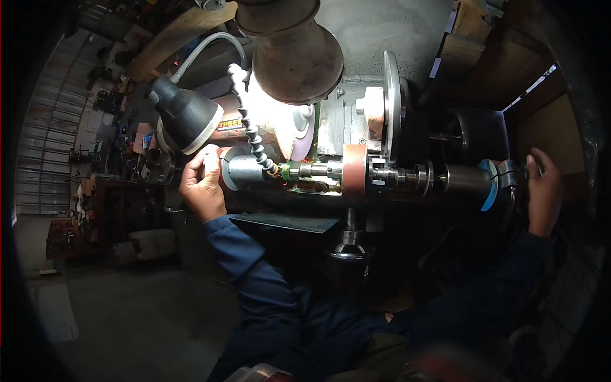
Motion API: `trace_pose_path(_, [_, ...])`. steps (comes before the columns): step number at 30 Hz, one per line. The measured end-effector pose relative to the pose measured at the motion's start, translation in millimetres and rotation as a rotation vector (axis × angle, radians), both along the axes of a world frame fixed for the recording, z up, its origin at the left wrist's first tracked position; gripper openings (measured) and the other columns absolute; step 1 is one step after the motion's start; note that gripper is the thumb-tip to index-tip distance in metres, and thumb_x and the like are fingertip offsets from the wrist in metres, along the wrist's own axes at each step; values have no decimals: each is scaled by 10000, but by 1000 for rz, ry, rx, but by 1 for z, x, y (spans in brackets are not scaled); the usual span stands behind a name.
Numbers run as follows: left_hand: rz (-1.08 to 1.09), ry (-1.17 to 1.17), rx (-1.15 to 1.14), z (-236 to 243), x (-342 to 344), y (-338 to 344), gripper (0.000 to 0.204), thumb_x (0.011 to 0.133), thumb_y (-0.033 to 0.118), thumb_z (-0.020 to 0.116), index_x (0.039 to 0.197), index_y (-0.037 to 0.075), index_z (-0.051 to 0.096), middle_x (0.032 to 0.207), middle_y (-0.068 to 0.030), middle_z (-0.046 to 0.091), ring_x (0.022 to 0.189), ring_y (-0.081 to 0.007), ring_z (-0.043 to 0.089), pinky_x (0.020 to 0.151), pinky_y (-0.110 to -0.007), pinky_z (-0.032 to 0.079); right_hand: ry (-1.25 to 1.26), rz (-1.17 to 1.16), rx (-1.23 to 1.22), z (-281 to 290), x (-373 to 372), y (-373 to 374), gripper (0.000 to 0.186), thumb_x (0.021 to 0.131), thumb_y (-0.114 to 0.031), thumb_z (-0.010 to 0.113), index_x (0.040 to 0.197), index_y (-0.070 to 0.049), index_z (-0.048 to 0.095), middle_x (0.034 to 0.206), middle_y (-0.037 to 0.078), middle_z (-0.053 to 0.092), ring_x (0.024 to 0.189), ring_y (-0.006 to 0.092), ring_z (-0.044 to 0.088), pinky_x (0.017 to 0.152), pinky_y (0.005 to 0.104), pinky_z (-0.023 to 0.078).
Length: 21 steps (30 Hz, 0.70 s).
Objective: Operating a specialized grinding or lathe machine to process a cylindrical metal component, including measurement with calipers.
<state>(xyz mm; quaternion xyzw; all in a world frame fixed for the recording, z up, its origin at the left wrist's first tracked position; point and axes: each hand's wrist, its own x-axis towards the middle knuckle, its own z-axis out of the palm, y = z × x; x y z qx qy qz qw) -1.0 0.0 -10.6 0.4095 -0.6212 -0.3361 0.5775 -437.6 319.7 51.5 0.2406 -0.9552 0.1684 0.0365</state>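
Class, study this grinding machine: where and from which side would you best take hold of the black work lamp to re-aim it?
Probably grip the black work lamp around its narrow rear neck, coming from the upper left. The cone widens toward the lit rim facing the grinding wheel, and the left hand sits just below, so the back is the free side.
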Motion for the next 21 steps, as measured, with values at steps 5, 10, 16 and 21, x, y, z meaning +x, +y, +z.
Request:
trace_pose_path(5, [28,-21,10,5,-3,3,135,830,-3,677,959,-35,652,959,-119,686,879,-167,654,830,-293,514,191,-81,-382,-28,13,15,299,931,-274,568,1089,-37,660,1001,131,688,944,219,661,814,301,493])
trace_pose_path(10, [40,-37,9,5,-3,3,127,831,10,683,947,-36,656,955,-121,688,872,-161,654,819,-285,518,287,-25,-720,-55,30,11,295,958,-218,548,1125,10,634,1062,127,666,967,187,626,837,306,494])
trace_pose_path(16, [24,2,39,2,-8,-1,130,831,22,687,946,-36,663,956,-122,690,864,-161,657,804,-277,525,321,-53,-961,-65,29,15,269,961,-171,542,1098,42,633,1056,166,656,942,202,630,812,303,513])
trace_pose_path(21, [50,-30,19,5,-5,2,152,834,38,690,961,-41,664,953,-121,690,854,-159,657,794,-270,525,358,25,-1007,-79,24,17,289,964,-175,533,1129,48,610,1092,179,641,976,219,622,826,311,506])
